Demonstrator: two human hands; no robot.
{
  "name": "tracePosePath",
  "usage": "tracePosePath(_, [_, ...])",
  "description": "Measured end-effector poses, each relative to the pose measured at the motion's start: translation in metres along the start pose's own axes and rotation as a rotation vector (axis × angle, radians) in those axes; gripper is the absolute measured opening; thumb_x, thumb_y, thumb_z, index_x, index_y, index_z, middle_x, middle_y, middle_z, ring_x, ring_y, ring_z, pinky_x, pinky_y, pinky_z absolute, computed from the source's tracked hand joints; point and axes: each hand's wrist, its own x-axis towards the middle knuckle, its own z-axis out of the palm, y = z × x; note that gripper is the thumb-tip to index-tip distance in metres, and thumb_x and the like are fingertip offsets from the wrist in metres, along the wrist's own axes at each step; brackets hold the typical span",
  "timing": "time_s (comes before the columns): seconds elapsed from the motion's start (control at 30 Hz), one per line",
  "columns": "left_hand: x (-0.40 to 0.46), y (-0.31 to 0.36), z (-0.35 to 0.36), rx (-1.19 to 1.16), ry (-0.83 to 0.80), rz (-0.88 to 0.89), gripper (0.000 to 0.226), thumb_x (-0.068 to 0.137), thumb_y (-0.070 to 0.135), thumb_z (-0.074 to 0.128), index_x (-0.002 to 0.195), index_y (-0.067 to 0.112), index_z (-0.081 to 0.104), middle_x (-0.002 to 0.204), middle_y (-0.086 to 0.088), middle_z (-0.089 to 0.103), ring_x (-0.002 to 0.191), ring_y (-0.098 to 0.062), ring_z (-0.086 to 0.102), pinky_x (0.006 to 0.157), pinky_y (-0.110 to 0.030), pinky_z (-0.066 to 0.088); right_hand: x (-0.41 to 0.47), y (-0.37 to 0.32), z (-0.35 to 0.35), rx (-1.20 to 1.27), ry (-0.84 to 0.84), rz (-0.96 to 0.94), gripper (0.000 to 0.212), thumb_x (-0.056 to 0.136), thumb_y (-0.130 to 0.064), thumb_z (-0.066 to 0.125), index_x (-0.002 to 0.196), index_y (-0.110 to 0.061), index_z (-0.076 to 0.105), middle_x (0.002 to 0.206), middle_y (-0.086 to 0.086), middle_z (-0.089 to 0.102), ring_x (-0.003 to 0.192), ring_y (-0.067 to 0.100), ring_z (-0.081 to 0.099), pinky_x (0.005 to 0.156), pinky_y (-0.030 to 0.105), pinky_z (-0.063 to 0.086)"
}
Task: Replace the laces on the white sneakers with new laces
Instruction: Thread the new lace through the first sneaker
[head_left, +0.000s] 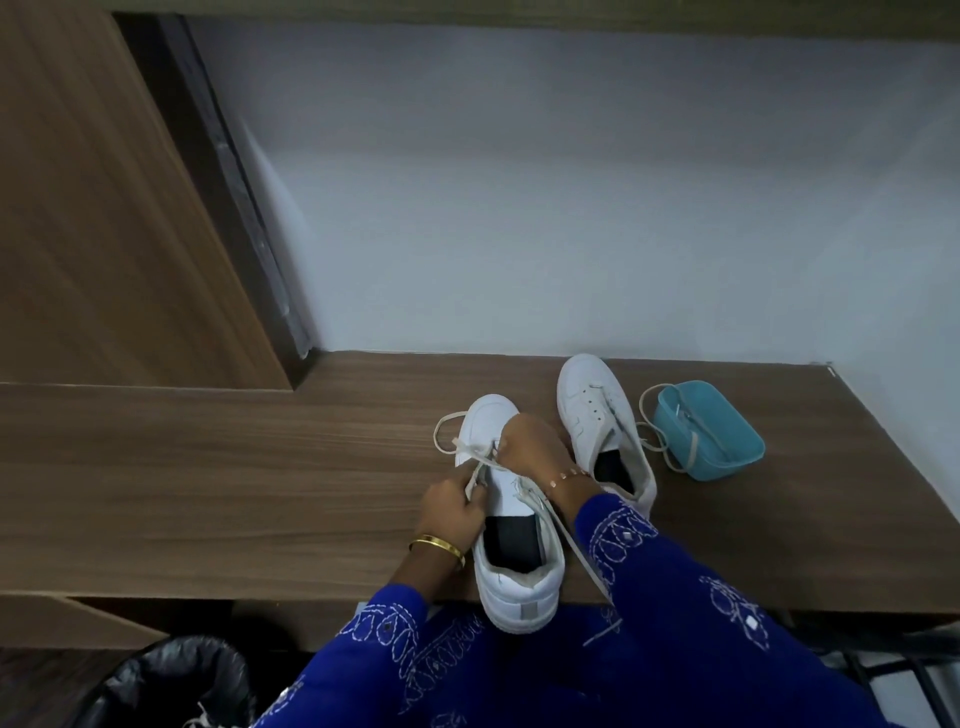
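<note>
Right now the person is bent over a wooden desk (260, 467) with two white sneakers on it. The nearer sneaker (514, 561) sits at the front edge, heel towards them and slightly overhanging, toe pointing at the wall. Their left hand (452, 514), with a gold bangle (437, 548) on the wrist, pinches a strand of the cream lace (480, 460) beside the shoe's tongue, fingers curled round it. The right hand (530, 441) lies over the front eyelets of the same shoe, fingers bent down onto the lacing; from here I cannot tell whether it actually grips the lace. One loop of that lace curls out on the desk left of the toe, and another end trails off the front edge past the blue embroidered sleeve (649, 561).

The second sneaker (602, 421) stands just to the right and further back, with only a short bit of lace showing near its toe. Beside it is a teal plastic tub (722, 447) with another lace (660, 415) draped over its rim and onto the desk. A bin with a black liner (176, 680) sits below, on the left.
</note>
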Motion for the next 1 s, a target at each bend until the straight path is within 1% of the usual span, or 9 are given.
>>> tracePosePath(0.1, [0.001, -0.001, 0.001, 0.008, 0.006, -0.016, 0.049, 0.077, 0.029, 0.036, 0.110, 0.005, 0.063, 0.087, -0.021, 0.067, 0.081, -0.036, 0.061, 0.062, -0.025, 0.033, 0.006, 0.004, -0.002, 0.312, -0.044, 0.038, 0.026, 0.079, -0.004, 0.056, 0.055, 0.005, 0.049, 0.056, 0.008, 0.039, 0.054, 0.015, 0.035, 0.048, 0.021, 0.028])
tracePosePath(0.17, [0.001, -0.002, 0.002, 0.006, 0.002, -0.059, 0.033, 0.087, 0.021, 0.045, 0.100, -0.002, 0.064, 0.091, -0.024, 0.067, 0.086, -0.036, 0.061, 0.065, -0.026, 0.036, 0.003, 0.006, -0.012, 0.608, -0.074, 0.025, 0.018, 0.075, -0.001, 0.059, 0.072, 0.017, 0.060, 0.061, 0.012, 0.045, 0.056, 0.017, 0.039, 0.048, 0.022, 0.028])
tracePosePath(0.3, [0.000, -0.001, 0.000, -0.012, -0.022, -0.022, 0.051, 0.077, 0.032, 0.039, 0.113, 0.004, 0.063, 0.093, -0.017, 0.069, 0.084, -0.030, 0.063, 0.066, -0.023, 0.037, -0.016, 0.008, -0.040, 0.975, -0.200, -0.183, 0.011, 0.067, -0.006, 0.056, 0.057, -0.004, 0.061, 0.057, 0.003, 0.054, 0.053, 0.011, 0.041, 0.051, 0.022, 0.032])
tracePosePath(0.47, [0.002, -0.001, -0.003, -0.030, -0.026, 0.031, 0.055, 0.071, 0.036, 0.039, 0.114, 0.013, 0.064, 0.092, -0.011, 0.070, 0.084, -0.026, 0.062, 0.063, -0.020, 0.032, -0.023, 0.018, -0.047, 0.892, -0.399, -0.215, 0.013, 0.068, -0.009, 0.053, 0.056, -0.003, 0.059, 0.052, 0.003, 0.057, 0.050, 0.010, 0.046, 0.051, 0.019, 0.036])
tracePosePath(0.67, [0.008, -0.017, -0.010, -0.129, -0.142, -0.007, 0.063, 0.077, 0.066, 0.043, 0.109, 0.016, 0.067, 0.094, 0.001, 0.069, 0.086, -0.010, 0.061, 0.072, -0.017, 0.044, -0.009, 0.038, -0.024, 0.634, -0.109, -0.021, 0.034, 0.089, -0.018, 0.055, 0.058, -0.006, 0.061, 0.055, 0.006, 0.057, 0.040, 0.008, 0.044, 0.048, 0.018, 0.038])
tracePosePath(0.73, [0.010, -0.015, -0.012, -0.158, -0.122, -0.072, 0.052, 0.086, 0.059, 0.043, 0.085, 0.014, 0.068, 0.076, -0.001, 0.063, 0.070, -0.011, 0.055, 0.062, -0.013, 0.038, 0.001, 0.046, -0.012, 0.672, -0.043, 0.069, 0.029, 0.087, -0.013, 0.055, 0.059, -0.007, 0.060, 0.065, 0.011, 0.061, 0.046, 0.013, 0.047, 0.049, 0.024, 0.040])
tracePosePath(0.83, [0.020, -0.014, -0.010, -0.164, -0.026, -0.139, 0.039, 0.093, 0.037, 0.049, 0.064, 0.015, 0.061, 0.055, 0.003, 0.050, 0.055, -0.011, 0.045, 0.054, -0.024, 0.033, 0.014, 0.052, 0.002, 0.642, 0.052, 0.164, 0.020, 0.081, -0.005, 0.052, 0.062, -0.003, 0.058, 0.069, 0.014, 0.061, 0.048, 0.013, 0.047, 0.050, 0.025, 0.041])
tracePosePath(0.93, [0.036, -0.016, -0.005, -0.196, 0.035, -0.222, 0.028, 0.089, 0.022, 0.055, 0.079, 0.000, 0.069, 0.067, -0.003, 0.059, 0.067, -0.016, 0.054, 0.065, -0.026, 0.039, 0.026, 0.051, 0.009, 0.621, 0.075, 0.218, 0.018, 0.080, -0.003, 0.051, 0.064, 0.003, 0.058, 0.062, 0.012, 0.056, 0.050, 0.013, 0.045, 0.037, 0.014, 0.034])
tracePosePath(1.0, [0.046, -0.016, -0.002, -0.256, 0.078, -0.320, 0.023, 0.089, 0.015, 0.054, 0.078, 0.000, 0.067, 0.070, -0.009, 0.060, 0.073, -0.020, 0.054, 0.069, -0.028, 0.041, 0.037, 0.050, 0.013, 0.619, 0.093, 0.250, 0.031, 0.084, -0.008, 0.052, 0.054, -0.004, 0.048, 0.056, 0.005, 0.049, 0.051, 0.013, 0.043, 0.045, 0.022, 0.038])
